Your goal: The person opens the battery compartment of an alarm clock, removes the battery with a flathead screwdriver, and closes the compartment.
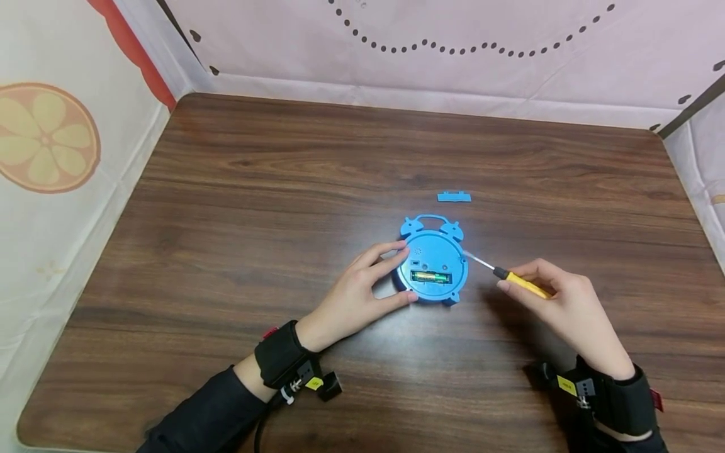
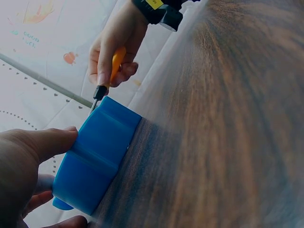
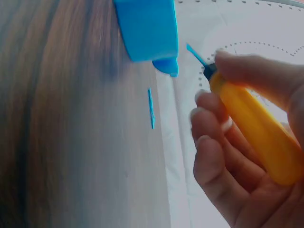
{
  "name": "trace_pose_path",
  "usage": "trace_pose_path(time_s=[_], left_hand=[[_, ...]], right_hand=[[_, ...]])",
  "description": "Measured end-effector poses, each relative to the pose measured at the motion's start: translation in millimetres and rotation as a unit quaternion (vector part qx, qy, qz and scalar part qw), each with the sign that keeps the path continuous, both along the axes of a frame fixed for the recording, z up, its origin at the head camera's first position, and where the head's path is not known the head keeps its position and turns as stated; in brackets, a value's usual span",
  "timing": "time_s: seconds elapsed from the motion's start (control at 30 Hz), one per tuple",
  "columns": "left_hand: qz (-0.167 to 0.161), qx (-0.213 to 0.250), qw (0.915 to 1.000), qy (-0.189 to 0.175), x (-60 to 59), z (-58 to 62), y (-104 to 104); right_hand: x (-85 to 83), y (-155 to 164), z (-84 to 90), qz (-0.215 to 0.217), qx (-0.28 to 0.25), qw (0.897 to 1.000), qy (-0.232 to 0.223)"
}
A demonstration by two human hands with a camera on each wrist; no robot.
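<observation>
Head view: our left hand (image 1: 354,292) pinches the blue clock (image 1: 433,269), face down mid-surface, between thumb and fingers at its left rim. Our right hand (image 1: 569,308) curls its grip around the yellow screwdriver (image 1: 521,283), tip touching the clock's right edge. 1 battery (image 1: 430,277) sits inside.

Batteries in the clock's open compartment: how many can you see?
1. A single green and gold battery lies in the open compartment on the back of the blue clock, seen in the head view. The wrist views show only the clock's side, so none there.
</observation>
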State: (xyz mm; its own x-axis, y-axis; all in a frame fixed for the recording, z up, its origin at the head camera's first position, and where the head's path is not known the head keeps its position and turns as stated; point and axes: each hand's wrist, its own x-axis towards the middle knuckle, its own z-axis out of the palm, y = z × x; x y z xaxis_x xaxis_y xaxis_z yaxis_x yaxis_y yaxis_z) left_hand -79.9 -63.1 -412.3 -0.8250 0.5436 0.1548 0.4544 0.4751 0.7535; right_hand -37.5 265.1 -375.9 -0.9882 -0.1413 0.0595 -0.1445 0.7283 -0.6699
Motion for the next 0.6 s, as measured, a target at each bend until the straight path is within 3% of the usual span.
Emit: trace_pose_path(time_s=[0.27,0.4,0.6], left_hand=[[0.004,0.004,1.0000,-0.002,2.2,1.0,-2],[0.003,0.005,1.0000,0.004,2.5,1.1,-2],[-0.002,0.002,0.9999,0.012,2.0,1.6,-1]], right_hand=[[-6.5,3,4.6,-0.097,0.026,0.990,0.102],[-10.6,5,10.3,-0.144,0.035,0.982,0.120],[-23.1,6,12.9,-0.149,0.071,0.979,0.122]])
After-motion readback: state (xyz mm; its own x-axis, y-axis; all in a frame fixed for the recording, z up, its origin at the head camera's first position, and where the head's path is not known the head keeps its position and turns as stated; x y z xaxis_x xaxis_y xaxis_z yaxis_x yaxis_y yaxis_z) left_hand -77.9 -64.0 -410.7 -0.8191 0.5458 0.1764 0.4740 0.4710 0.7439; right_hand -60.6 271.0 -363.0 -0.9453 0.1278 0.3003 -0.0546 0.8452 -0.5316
